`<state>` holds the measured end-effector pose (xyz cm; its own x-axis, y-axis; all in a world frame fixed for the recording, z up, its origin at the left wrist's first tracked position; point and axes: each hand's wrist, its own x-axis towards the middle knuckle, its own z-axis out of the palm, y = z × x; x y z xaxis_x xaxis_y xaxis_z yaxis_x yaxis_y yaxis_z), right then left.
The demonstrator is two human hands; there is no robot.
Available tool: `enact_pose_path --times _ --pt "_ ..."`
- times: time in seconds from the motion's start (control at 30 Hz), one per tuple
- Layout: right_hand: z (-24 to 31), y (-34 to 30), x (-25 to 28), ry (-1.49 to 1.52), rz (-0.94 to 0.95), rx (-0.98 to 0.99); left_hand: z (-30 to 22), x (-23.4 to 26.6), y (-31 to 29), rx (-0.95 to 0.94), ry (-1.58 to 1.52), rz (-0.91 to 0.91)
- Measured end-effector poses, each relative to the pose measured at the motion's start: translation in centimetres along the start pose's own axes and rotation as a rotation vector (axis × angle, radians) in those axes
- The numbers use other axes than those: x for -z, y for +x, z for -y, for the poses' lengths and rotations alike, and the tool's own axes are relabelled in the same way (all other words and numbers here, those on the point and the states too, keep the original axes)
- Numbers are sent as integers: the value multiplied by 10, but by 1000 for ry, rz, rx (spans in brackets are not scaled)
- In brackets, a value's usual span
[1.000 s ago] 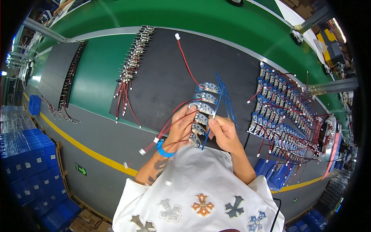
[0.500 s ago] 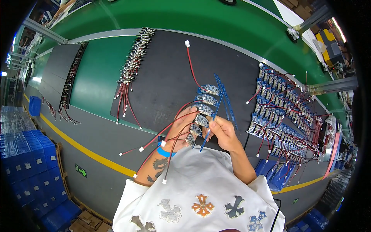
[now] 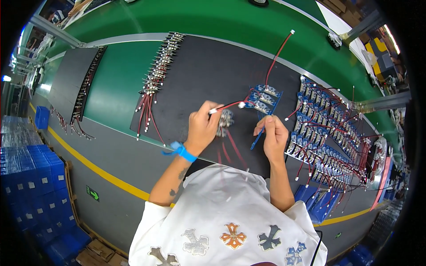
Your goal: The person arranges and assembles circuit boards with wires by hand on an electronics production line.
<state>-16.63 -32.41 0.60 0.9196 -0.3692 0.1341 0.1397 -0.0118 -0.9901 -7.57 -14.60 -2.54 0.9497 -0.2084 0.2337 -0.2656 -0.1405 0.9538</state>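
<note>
My right hand (image 3: pixel 274 136) pinches the blue edge strip (image 3: pixel 257 139) of a panel of small circuit boards (image 3: pixel 265 98), blue with silvery parts. Three boards show on this panel above my fingers, and a red-and-black wire (image 3: pixel 276 57) with a white plug runs up from it. To the left, my left hand (image 3: pixel 203 126) is closed, palm down, against a group of similar boards (image 3: pixel 225 123), blurred by motion. Blurred red wires (image 3: pixel 230 148) trail below that group. Another wire with a white plug (image 3: pixel 213 111) crosses the fingers of my left hand.
A dark mat (image 3: pixel 208 66) covers the green table. On its left edge stands a row of boards (image 3: pixel 159 66) with hanging wires. Many wired blue boards (image 3: pixel 319 128) lie at right. Blue crates (image 3: pixel 35 181) are stacked on the floor at left.
The row of boards has come apart: some are now at my left hand, three stay on the strip in my right. My left hand has turned palm down; the strip has moved right and up.
</note>
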Motion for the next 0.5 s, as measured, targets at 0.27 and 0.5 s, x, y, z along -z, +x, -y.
enact_pose_path --times 0.27,0.5 --pt "-11 -2 7 51 -20 52 -16 -3 34 -346 280 4" --pt "-8 -2 6 47 -6 64 -13 11 5 -435 229 38"
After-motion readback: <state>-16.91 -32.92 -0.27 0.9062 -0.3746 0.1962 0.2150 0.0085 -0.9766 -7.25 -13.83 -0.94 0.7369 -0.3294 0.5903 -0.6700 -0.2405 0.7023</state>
